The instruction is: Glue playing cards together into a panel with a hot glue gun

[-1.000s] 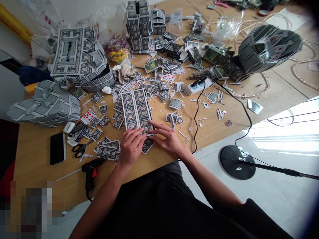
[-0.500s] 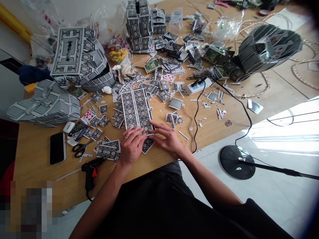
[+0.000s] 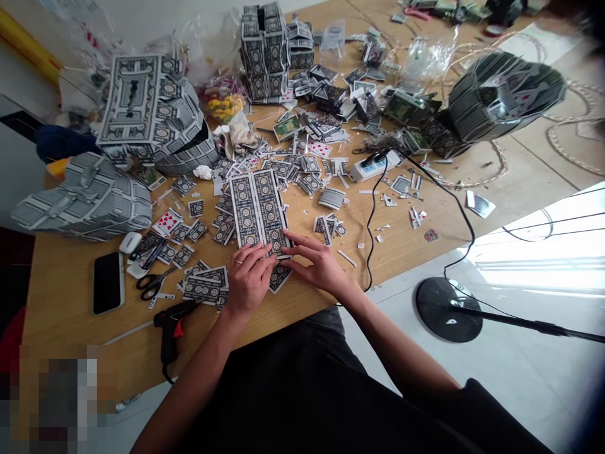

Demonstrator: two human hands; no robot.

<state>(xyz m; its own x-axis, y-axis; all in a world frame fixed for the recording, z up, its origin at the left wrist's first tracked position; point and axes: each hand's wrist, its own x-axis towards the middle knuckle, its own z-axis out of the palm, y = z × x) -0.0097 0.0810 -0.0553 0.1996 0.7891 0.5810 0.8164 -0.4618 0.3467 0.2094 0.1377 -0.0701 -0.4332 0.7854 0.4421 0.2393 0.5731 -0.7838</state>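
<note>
A rectangular panel of patterned playing cards (image 3: 259, 205), built in two long strips side by side, lies in front of me among card scraps. My left hand (image 3: 249, 274), with a ring on one finger, holds its lower left end, fingers bent over the top. At the lower right corner, the fingers and thumb of my right hand (image 3: 314, 261) grip the edge; the fingertips are partly hidden. Under the panel's near end a patterned card piece (image 3: 280, 279) sticks out. More cards (image 3: 205, 285) lie in a loose pile left of my left hand.
Black scissors (image 3: 150, 285), a phone (image 3: 108, 283) and a glue gun (image 3: 171, 328) are at left. Card-built bag shapes (image 3: 89, 198) stand at the left and back. A power strip (image 3: 373, 165) trails black cords to the right. The round black stand base (image 3: 447, 309) is on the floor.
The view has shifted very slightly. Both hands keep the same hold on the panel, and nothing on the table has visibly moved.
</note>
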